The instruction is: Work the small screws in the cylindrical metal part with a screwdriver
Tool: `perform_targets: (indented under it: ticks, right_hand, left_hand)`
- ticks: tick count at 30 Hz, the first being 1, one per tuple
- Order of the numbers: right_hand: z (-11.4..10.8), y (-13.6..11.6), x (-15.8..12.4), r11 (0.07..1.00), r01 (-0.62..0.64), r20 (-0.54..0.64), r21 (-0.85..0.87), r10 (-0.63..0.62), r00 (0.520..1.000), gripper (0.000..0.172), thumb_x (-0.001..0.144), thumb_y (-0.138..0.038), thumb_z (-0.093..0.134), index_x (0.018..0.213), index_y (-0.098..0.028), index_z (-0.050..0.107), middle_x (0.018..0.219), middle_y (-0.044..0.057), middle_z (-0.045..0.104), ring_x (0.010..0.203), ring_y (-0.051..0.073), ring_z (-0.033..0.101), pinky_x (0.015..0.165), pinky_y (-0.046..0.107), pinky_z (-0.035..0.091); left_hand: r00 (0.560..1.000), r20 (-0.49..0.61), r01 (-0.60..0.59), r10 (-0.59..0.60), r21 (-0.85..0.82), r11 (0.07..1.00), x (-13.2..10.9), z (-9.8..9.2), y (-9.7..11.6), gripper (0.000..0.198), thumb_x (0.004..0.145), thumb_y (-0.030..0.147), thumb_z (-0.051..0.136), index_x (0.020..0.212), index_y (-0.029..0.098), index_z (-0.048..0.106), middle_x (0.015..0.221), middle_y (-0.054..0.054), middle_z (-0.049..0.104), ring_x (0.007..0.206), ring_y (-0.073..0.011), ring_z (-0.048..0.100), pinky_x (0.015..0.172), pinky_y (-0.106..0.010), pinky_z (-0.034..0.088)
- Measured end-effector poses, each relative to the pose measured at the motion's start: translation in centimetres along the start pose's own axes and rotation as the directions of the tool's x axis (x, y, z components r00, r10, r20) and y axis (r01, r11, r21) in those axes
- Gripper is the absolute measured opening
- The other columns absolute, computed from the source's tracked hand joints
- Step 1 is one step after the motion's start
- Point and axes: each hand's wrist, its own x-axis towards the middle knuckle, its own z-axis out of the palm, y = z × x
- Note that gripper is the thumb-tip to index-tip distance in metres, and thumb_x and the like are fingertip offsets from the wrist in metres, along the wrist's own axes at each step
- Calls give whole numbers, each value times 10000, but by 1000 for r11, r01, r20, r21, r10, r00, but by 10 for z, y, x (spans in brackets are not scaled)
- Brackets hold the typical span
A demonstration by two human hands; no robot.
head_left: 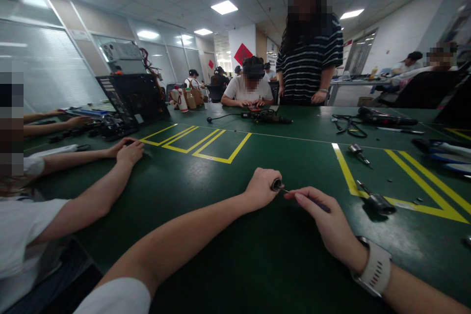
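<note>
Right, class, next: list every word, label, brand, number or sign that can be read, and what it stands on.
Readable text: none.
Red diamond sign on the white pillar: any character too blurred.
Pale label on the yellow tape at right: too small to read.
Black power tool beyond it: any marking too small to read.
Hollow part in the left hand: no text visible.

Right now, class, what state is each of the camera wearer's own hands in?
Left hand: closed around a round-ended part.
Right hand: closed on a slim tool, its shaft pointing toward that part.
</note>
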Motion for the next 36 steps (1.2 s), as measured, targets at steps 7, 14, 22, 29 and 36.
perform_targets:
  ticks: [7, 14, 22, 29, 36]
  right_hand:
    - [-4, -1, 8, 899, -197, 60, 391, 189, 980, 183, 710, -369, 664, 762, -198, 704, 895, 80, 709, 913, 248, 604, 773, 374, 425]
    - [1, 2, 1, 979, -58, 13, 197, 57, 998, 192, 776, -391, 614, 825, -220, 687, 949, 60, 684, 932, 240, 572, 790, 375, 405]
    - [0, 6, 2, 997, -14, 4, 70, 14, 1000, 241, 794, -419, 586, 894, -223, 684, 958, 58, 668, 946, 251, 551, 792, 385, 401]
    - [0, 2, 4, 933, -135, 42, 334, 128, 991, 189, 731, -379, 654, 782, -203, 696, 905, 73, 695, 941, 259, 581, 764, 373, 414]
    - [0, 5, 3, 946, -79, 11, 314, 79, 997, 175, 766, -369, 627, 811, -209, 685, 923, 65, 691, 947, 245, 577, 774, 368, 408]
  left_hand:
    - [1000, -20, 7, -10, -148, 989, 1, 1, -4, 193, 763, 273, 591, 634, 161, 500, 615, 44, 500, 600, -99, 474, 621, -239, 354]
    - [998, -25, 50, -61, -320, 946, 1, -1, -4, 207, 749, 278, 608, 639, 157, 481, 620, 53, 460, 571, -80, 438, 546, -205, 346]
    - [998, -19, 54, -60, -251, 966, 2, 0, -2, 196, 741, 255, 611, 623, 156, 490, 601, 53, 469, 564, -82, 444, 565, -215, 347]
    - [999, -16, 24, -31, -321, 947, 2, -1, -2, 222, 715, 259, 634, 608, 152, 472, 592, 55, 449, 555, -77, 415, 540, -209, 314]
    - [998, -14, 54, -65, -397, 916, 1, -1, -1, 207, 711, 260, 628, 635, 152, 469, 616, 51, 443, 562, -79, 407, 535, -205, 319]
